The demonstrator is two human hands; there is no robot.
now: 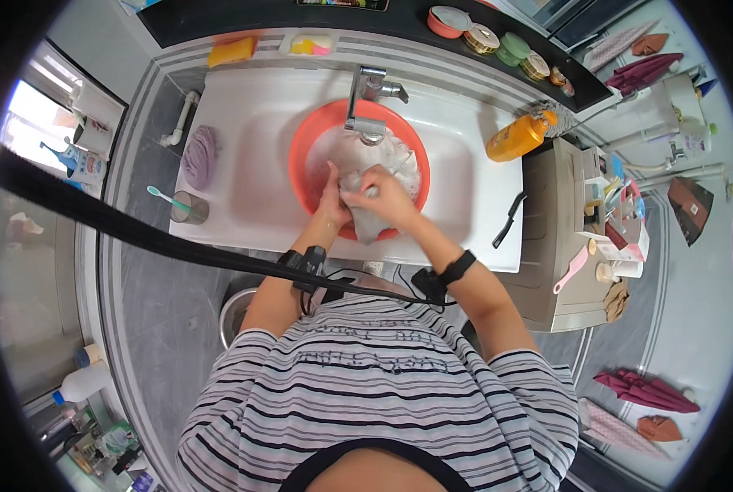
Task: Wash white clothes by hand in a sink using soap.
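Note:
A wet, pale grey-white cloth [370, 225] is bunched in an orange-red basin [302, 139], which sits in a white sink; part of it hangs over the near rim. My left hand [331, 203] grips the cloth from the left side. Curled into a fist, my right hand [389, 198] clutches a fold of it close to the left hand. Soapy-looking water surrounds the cloth, whose exact kind I cannot make out. Above the basin's far part juts a metal faucet [368, 107].
On the white sink [252, 164] lie a purple scrunched cloth [199, 157], a cup [188, 208] with a toothbrush, and a black-handled item [509, 220]. An orange pump bottle [521, 136] stands at the right. A black shelf [252, 20] with several round tins runs behind.

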